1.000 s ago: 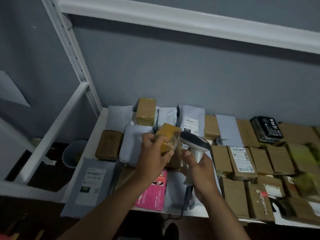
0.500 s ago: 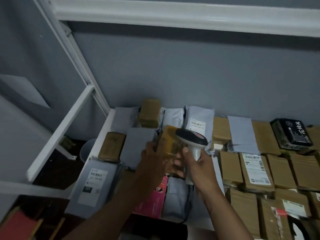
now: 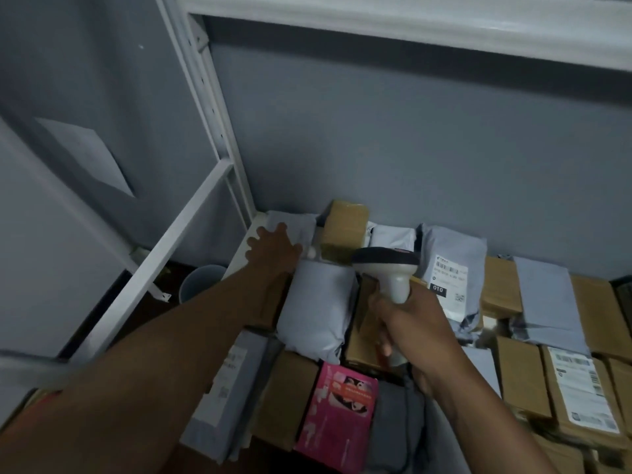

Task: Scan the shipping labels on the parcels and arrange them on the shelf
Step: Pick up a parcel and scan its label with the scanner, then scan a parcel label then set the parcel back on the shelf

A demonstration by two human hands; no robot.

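Note:
Many parcels lie packed on the white shelf [image 3: 240,254]. My left hand [image 3: 273,249] reaches to the back left corner with fingers spread, resting over a grey mailer [image 3: 290,220], and I see nothing gripped in it. Just right of it stands a brown taped box [image 3: 345,230]. My right hand [image 3: 410,323] grips the handle of a white barcode scanner [image 3: 393,271], whose dark head points left above the parcels. Behind the scanner lies a grey mailer with a white label marked 010 [image 3: 451,268]. A plump grey mailer [image 3: 318,309] lies under my left forearm.
A pink box [image 3: 338,412] and brown cartons lie at the shelf's front edge. Labelled brown parcels [image 3: 578,388] fill the right side. The upper shelf board [image 3: 410,25] hangs overhead, and a white upright [image 3: 212,131] with a slanted brace stands left. A grey bin [image 3: 201,282] sits on the floor.
My left hand has left the scanner and stretched to the back left corner; the small brown parcel it held is no longer seen in it. The view shifted right and nearer.

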